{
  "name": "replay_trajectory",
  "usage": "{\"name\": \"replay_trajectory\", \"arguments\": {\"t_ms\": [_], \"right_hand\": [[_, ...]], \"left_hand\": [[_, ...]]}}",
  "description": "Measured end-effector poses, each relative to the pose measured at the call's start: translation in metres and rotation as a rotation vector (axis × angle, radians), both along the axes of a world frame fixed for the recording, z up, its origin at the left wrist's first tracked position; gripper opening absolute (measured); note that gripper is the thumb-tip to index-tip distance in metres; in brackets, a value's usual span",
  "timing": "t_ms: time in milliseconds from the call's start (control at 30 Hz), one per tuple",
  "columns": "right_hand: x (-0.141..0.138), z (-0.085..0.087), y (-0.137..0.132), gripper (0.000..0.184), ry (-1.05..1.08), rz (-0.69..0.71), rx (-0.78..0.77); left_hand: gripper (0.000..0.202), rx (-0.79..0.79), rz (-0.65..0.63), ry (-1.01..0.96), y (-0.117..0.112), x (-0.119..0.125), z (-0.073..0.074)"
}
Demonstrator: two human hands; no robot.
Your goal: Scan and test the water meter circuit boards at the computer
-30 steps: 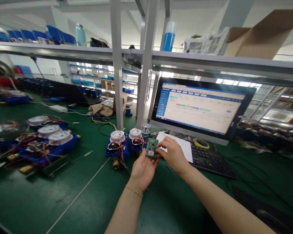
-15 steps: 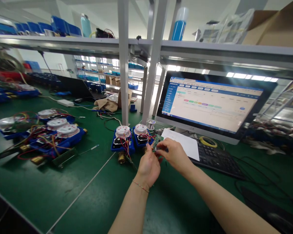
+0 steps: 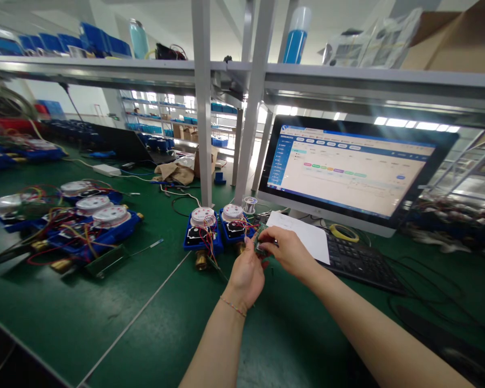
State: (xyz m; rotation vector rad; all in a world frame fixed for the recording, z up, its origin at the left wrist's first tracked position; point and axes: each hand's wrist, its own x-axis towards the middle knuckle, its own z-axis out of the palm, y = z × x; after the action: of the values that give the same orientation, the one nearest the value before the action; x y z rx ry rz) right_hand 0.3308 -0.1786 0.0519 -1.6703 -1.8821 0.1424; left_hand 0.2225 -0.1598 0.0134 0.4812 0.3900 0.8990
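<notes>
Your left hand [image 3: 247, 274] and right hand [image 3: 290, 252] together pinch the small green circuit board [image 3: 260, 238] by its edges, above the green bench mat [image 3: 105, 302], just beside two blue-housed water meters [image 3: 216, 229] with red wiring.

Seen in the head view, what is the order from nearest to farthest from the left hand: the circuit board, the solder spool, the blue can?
1. circuit board: held in the left hand.
2. solder spool: on the bench, just behind.
3. blue can: up on the shelf.
</notes>
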Motion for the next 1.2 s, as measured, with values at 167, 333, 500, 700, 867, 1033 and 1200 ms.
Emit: {"name": "replay_trajectory", "arguments": {"t_ms": [167, 333, 500, 700, 867, 1033, 1200], "right_hand": [[0.001, 0.0, 0.001, 0.015, -0.079, 0.014, 0.012], [0.005, 0.002, 0.004, 0.016, -0.174, 0.049, 0.011], [0.008, 0.005, 0.009, 0.015, -0.288, 0.118, 0.006], [0.006, 0.002, 0.01, 0.012, -0.437, 0.141, 0.031], [0.008, 0.001, 0.008, 0.008, -0.549, 0.143, 0.062], [0.013, 0.003, 0.007, 0.009, -0.588, 0.181, 0.096], [0.016, 0.006, 0.007, 0.01, -0.632, 0.226, 0.127]], "left_hand": [[0.036, 0.005, -0.003, 0.022, 0.0, 0.0, 0.0], [0.037, 0.02, -0.012, 0.055, -0.001, 0.0, 0.0], [0.037, 0.026, -0.006, 0.095, -0.001, 0.001, 0.0], [0.034, 0.049, -0.018, 0.088, -0.001, 0.001, -0.003], [0.032, 0.009, -0.029, 0.084, -0.002, 0.0, -0.001], [0.034, -0.013, -0.057, 0.063, 0.001, -0.003, -0.001], [0.035, -0.009, -0.068, 0.029, 0.003, -0.003, -0.006]]}}
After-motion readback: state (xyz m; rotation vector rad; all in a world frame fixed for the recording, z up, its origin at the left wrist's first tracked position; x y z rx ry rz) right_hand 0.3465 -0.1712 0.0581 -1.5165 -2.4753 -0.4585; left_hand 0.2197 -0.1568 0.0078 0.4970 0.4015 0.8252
